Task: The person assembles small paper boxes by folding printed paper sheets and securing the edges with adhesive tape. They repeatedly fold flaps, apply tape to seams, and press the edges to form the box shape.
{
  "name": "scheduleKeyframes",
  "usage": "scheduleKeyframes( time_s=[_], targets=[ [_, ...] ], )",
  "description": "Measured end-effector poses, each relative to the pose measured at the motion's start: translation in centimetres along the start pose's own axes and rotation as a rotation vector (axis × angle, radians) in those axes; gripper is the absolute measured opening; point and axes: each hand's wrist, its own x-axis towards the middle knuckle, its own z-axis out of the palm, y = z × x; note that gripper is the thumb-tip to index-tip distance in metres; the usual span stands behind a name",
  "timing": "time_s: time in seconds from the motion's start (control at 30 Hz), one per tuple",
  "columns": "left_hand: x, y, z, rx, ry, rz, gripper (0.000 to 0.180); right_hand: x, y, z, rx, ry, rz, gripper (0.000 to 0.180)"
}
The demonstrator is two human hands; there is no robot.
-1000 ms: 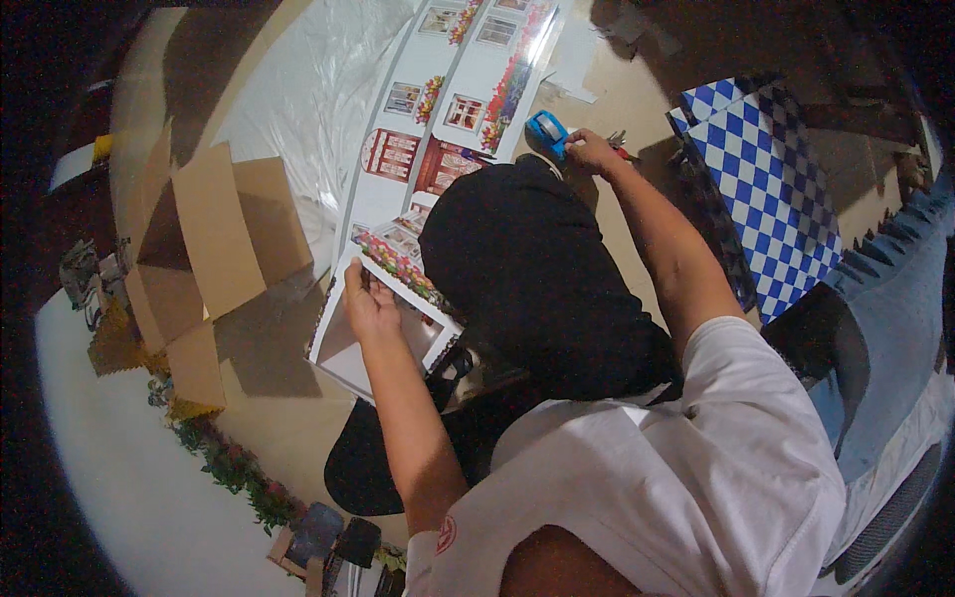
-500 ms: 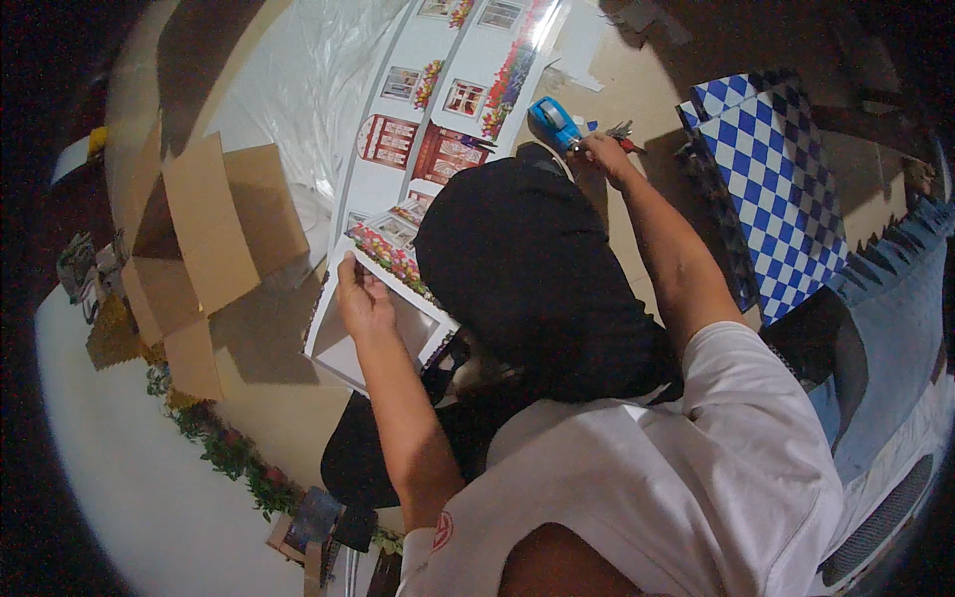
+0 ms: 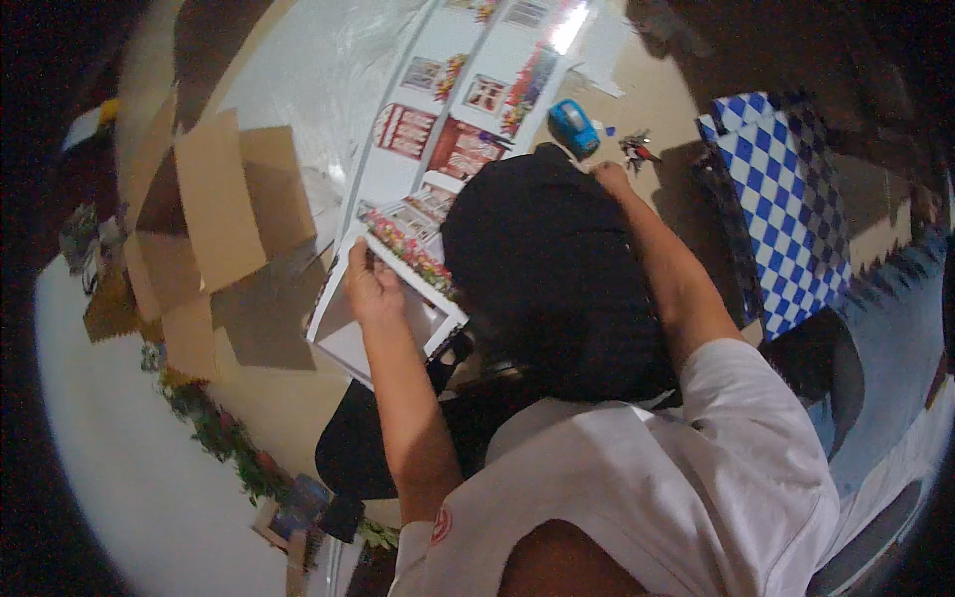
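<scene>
The right hand (image 3: 609, 175) no longer grips the blue tape dispenser (image 3: 574, 126): a second ago it holds it, and now the dispenser lies alone on the tan surface, just beside the printed sheet, with the hand drawn back toward the dark cap and apart from it. The small bunch of keys (image 3: 637, 149), earlier under the hand, now shows bare just beyond the fingers.
</scene>
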Motion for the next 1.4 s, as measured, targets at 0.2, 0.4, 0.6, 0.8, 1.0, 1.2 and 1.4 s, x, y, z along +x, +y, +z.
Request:
scheduleKeyframes(
  time_s=[0.2,0.4,0.6,0.8,1.0,1.2,1.4],
  targets=[
    [-1.1,-0.8,2.6,0.016,0.049,0.154,0.024,-1.1,-5.9,-4.4,0.325,-0.058,-0.325,0.023],
    [-1.9,-0.8,1.7,0.133,0.091,0.19,0.015,-14.7,-28.8,-15.1,0.447,-0.158,-0.591,0.022],
    [-0.5,-2.1,1.4,0.055,0.179,0.172,0.021,-31.4,-38.2,-11.0,0.504,-0.223,-0.858,0.039],
    [-2.1,-1.0,2.9,0.23,0.145,0.261,0.018,-25.0,-32.1,3.8,0.362,-0.136,-0.628,0.049],
    [-1.5,-2.0,2.3,-0.034,0.055,0.377,0.018,-25.1,-31.4,6.3,0.326,-0.103,-0.735,0.049],
    [-0.4,-2.8,2.1,-0.057,0.039,0.379,0.019,-22.9,-31.3,7.6,0.265,-0.048,-0.665,0.05],
    [-0.8,-2.3,1.8,0.03,0.032,0.301,0.02,-23.9,-32.3,7.5,0.22,-0.074,-0.617,0.052]
  ],
)
